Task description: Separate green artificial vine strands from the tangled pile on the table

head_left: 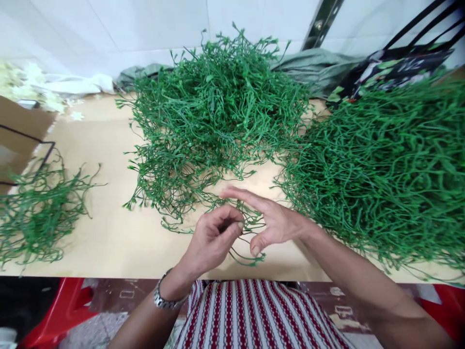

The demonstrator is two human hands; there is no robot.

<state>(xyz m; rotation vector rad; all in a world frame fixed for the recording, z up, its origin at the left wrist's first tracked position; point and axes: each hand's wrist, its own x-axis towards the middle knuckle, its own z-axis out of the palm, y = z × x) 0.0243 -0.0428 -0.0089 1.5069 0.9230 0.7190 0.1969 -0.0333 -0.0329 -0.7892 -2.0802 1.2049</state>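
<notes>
My left hand (216, 237) is closed, thumb and forefinger pinched on thin green plastic stems (247, 259) whose ends fan out to the right beneath my right hand. My right hand (271, 220) is open, its thumb and fingers spread around the stem ends without gripping them. Behind both hands lies a loose heap of green artificial stems (221, 106) with small budded tips. Part of the held stems is hidden by my fingers.
A denser green pile (395, 174) covers the table's right side. A smaller bunch (43, 213) lies at the left, beside a cardboard box (22, 126) and black wire frame. A flowered black bag (392, 72) stands back right; red stools are below the table (109, 237).
</notes>
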